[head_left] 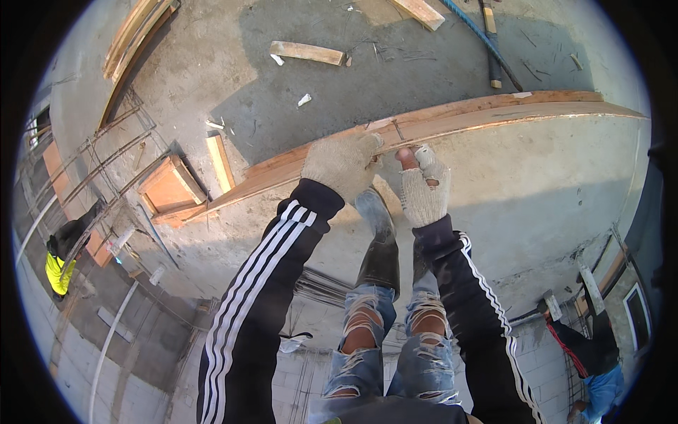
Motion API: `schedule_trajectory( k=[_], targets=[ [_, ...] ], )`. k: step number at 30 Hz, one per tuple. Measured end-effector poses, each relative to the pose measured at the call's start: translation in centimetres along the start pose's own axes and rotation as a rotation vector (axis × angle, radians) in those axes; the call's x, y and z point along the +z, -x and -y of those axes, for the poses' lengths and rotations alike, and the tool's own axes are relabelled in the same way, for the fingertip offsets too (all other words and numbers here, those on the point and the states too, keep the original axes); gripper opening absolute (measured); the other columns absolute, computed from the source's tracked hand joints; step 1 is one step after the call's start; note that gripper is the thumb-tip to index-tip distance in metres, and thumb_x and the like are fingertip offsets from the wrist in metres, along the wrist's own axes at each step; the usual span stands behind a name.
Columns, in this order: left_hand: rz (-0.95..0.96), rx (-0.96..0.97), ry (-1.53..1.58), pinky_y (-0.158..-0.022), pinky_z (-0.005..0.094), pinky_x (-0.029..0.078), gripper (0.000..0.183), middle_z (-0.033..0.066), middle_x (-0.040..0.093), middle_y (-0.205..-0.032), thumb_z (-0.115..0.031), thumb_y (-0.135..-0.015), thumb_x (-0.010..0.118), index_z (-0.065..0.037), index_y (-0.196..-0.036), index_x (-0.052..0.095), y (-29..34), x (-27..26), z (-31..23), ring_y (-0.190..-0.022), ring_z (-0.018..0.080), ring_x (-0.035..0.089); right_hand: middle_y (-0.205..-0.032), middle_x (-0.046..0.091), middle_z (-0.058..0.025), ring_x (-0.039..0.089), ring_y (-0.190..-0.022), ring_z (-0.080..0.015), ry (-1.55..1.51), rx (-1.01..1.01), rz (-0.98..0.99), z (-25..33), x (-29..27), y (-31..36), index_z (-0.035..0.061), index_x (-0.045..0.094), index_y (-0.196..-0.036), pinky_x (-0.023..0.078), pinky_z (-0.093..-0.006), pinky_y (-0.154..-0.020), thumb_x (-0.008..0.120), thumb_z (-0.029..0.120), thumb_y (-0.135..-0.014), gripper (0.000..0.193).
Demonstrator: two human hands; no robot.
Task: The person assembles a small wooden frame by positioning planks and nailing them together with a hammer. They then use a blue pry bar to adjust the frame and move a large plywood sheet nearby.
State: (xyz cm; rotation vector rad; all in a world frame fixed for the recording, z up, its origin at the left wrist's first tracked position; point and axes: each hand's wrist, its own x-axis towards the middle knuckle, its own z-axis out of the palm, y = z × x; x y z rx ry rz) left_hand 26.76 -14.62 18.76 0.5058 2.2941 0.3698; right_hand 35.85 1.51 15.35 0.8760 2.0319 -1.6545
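Observation:
A long, thin wooden board (pixel 515 114) stands on edge across the concrete. My left hand (pixel 340 167), in a knitted work glove, is closed over its upper edge. Just to the right, my right hand (pixel 426 185) has its fingers curled in, with a bare thumb by the board's edge. Its glove is worn open at the fingers, and whatever lies inside the grip is hidden. Between the hands, a thin nail-like piece (pixel 397 130) sticks up at the board.
Wood offcuts (pixel 307 52) lie on the concrete beyond the board, with a blue rod (pixel 480 39) at the far right. A wooden box form (pixel 171 186) and steel bars (pixel 106 159) are at left. Other people are lower down: a yellow vest (pixel 59 274) at left, blue shorts (pixel 602 389) at right.

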Motion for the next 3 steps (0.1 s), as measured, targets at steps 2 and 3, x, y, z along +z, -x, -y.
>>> schedule_trajectory(
  k=[2,3],
  targets=[
    [0.061,-0.011,-0.006,-0.073,0.0467,0.058,0.022,0.0138,0.073,-0.093,-0.027,-0.091,0.066,-0.011,-0.106,0.070,0.22,-0.10,-0.68,-0.086,0.0335,0.073,-0.082,0.066,-0.0021,0.061,-0.078,-0.0142,-0.200,0.132,0.103,0.32,-1.16,0.40,0.0027,0.068,-0.118,0.048,-0.0290,-0.070,0.066,0.039,-0.102,0.040],
    [0.109,-0.004,-0.026,-0.075,0.0468,0.058,0.023,0.0138,0.073,-0.093,-0.028,-0.092,0.065,-0.010,-0.106,0.070,0.00,-0.40,-0.75,-0.088,0.0326,0.073,-0.082,0.066,-0.0021,0.061,-0.078,-0.0142,-0.201,0.214,0.112,0.48,-1.51,0.22,0.0027,0.068,-0.118,0.048,-0.0290,-0.070,0.066,0.039,-0.102,0.040]
  ],
)
